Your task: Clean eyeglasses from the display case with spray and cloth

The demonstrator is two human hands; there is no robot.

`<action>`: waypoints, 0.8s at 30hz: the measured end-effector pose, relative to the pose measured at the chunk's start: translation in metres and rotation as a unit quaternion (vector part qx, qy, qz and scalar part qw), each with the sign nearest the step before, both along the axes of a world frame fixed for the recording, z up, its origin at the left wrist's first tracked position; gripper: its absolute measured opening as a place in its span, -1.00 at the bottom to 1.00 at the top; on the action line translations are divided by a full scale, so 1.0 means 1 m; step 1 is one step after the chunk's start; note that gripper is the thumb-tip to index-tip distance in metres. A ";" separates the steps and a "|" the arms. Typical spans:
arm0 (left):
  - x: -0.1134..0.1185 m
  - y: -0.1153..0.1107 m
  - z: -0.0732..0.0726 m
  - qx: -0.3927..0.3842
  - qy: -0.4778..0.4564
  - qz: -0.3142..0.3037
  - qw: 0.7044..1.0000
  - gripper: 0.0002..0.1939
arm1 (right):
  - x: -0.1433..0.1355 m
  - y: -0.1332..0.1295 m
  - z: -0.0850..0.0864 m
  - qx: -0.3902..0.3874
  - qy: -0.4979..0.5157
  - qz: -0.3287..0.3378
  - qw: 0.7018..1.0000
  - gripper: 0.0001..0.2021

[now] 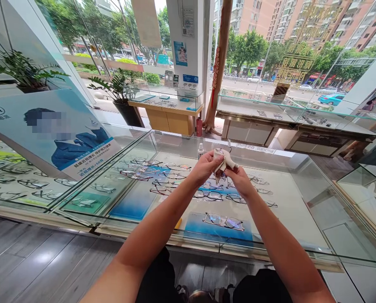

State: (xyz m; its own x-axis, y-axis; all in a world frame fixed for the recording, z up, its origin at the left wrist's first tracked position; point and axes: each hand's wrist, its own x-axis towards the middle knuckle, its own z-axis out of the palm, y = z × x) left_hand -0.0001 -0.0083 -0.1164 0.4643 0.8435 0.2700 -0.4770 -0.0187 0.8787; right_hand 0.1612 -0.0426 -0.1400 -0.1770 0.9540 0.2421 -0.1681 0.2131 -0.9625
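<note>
A beige cloth (229, 159) is bunched up between my two hands, above the glass top of the display case. My left hand (207, 165) is closed on the cloth, thumb pressed onto it. On the other side, my right hand (241, 180) pinches the cloth's lower right part. A thin piece sticks up behind the cloth, perhaps part of a pair of glasses; the folds and fingers hide the rest. Just left of the cloth, a small white bottle (201, 150) stands upright on the case. Rows of eyeglasses (209, 195) lie inside the case under my hands.
The glass display case (301, 202) spans the area before me. One pair of glasses (223, 221) rests on a blue card near its front. A printed advertising board (90, 151) stands at left. Behind are potted plants (121, 90), a wooden trunk (218, 67) and more showcases (251, 126).
</note>
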 end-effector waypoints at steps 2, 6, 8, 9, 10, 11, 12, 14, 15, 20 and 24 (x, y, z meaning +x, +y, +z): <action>0.002 0.000 -0.002 0.011 0.006 0.011 1.000 -0.45 | -0.001 -0.003 0.004 0.004 -0.006 0.012 1.000 -0.62; 0.004 0.004 -0.006 0.003 -0.003 0.027 1.000 -0.42 | -0.002 -0.007 0.010 0.016 -0.032 0.030 0.999 -0.61; 0.003 0.007 -0.007 -0.006 -0.005 0.014 1.000 -0.43 | -0.001 -0.008 0.011 0.022 -0.044 0.032 0.998 -0.60; 0.001 0.008 -0.006 -0.007 -0.005 0.002 1.000 -0.44 | 0.001 -0.007 0.010 0.023 -0.048 0.030 0.998 -0.60; 0.000 0.009 -0.006 -0.008 -0.005 -0.010 1.000 -0.45 | 0.003 -0.006 0.009 0.024 -0.049 0.025 0.998 -0.60; -0.002 0.009 -0.004 -0.009 -0.007 -0.020 1.000 -0.46 | 0.005 -0.005 0.007 0.023 -0.048 0.017 0.998 -0.61; -0.004 0.009 -0.003 -0.012 -0.009 -0.026 1.000 -0.46 | 0.007 -0.003 0.005 0.021 -0.046 0.007 0.999 -0.62; -0.008 0.008 0.001 -0.019 -0.013 -0.032 0.999 -0.47 | 0.011 0.001 0.001 0.016 -0.035 -0.019 0.999 -0.63; -0.009 0.006 0.003 -0.020 -0.012 -0.036 0.999 -0.46 | 0.013 0.003 -0.001 0.014 -0.029 -0.029 0.999 -0.64; -0.008 0.001 0.004 0.000 -0.001 -0.035 0.999 -0.45 | 0.012 0.005 -0.005 -0.003 -0.008 -0.031 0.999 -0.65; -0.002 0.005 -0.004 0.015 0.013 0.030 0.999 -0.48 | 0.004 -0.001 0.001 -0.001 -0.017 -0.009 1.000 -0.66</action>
